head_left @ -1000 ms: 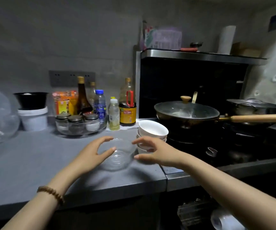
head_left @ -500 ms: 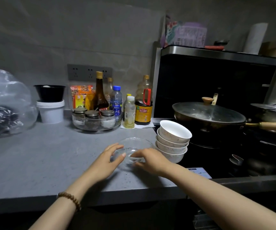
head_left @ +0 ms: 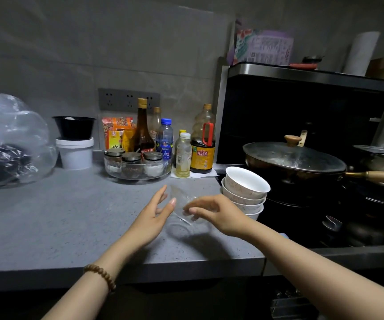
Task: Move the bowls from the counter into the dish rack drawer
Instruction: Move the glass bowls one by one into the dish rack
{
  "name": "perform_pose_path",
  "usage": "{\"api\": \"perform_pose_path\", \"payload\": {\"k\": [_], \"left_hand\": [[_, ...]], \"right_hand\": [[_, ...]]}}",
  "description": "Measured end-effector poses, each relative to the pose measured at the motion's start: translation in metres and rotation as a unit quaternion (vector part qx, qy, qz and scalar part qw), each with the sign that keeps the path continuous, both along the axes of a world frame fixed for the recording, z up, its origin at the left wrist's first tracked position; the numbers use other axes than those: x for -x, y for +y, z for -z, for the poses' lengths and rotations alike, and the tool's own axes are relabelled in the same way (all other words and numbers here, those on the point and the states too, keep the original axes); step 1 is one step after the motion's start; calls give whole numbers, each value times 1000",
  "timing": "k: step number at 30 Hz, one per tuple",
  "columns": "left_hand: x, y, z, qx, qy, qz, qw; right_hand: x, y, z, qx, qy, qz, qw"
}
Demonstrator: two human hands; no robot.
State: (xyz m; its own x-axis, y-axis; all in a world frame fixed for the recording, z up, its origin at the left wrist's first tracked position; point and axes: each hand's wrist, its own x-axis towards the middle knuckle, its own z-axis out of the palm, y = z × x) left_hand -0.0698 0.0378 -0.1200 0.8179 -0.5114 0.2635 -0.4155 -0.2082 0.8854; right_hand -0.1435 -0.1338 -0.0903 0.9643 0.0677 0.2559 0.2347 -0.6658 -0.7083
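A clear glass bowl [head_left: 181, 224] is tilted up on its side over the grey counter [head_left: 71, 215], its base toward me; motion blurs it. My left hand [head_left: 150, 219] holds its left rim between thumb and fingers. My right hand [head_left: 218, 214] grips the right rim with curled fingers. A leaning stack of several white bowls [head_left: 246, 188] stands just right of my right hand, at the counter's end beside the stove. Below the counter edge at the lower right, part of a dark wire rack [head_left: 289, 303] shows dimly.
A lidded wok [head_left: 292, 158] with a wooden handle sits on the stove to the right. Behind the hands stand a glass tray of spice jars [head_left: 138, 166], several bottles, and a soy sauce jug [head_left: 203, 148]. A white tub [head_left: 75, 153] and a plastic bag [head_left: 9, 142] are at the left.
The glass bowl lay flat between my hands; now both hands have tipped it up onto its side. The view has shifted slightly left and down.
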Motion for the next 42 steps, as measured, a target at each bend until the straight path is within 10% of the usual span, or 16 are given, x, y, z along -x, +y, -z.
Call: {"api": "perform_pose_path", "payload": {"k": [18,36,42], "left_hand": [[131,-146,-20,120,246,241,931],[243,-357,135,-44,364,351,861],[239,-407,190,-111,312,323,887]], "right_hand": [[197,-127,-43,-300,65,65,950],[326,-293,85,-308,213,311,873],[315,-336,134,-367,219,394,814]]}}
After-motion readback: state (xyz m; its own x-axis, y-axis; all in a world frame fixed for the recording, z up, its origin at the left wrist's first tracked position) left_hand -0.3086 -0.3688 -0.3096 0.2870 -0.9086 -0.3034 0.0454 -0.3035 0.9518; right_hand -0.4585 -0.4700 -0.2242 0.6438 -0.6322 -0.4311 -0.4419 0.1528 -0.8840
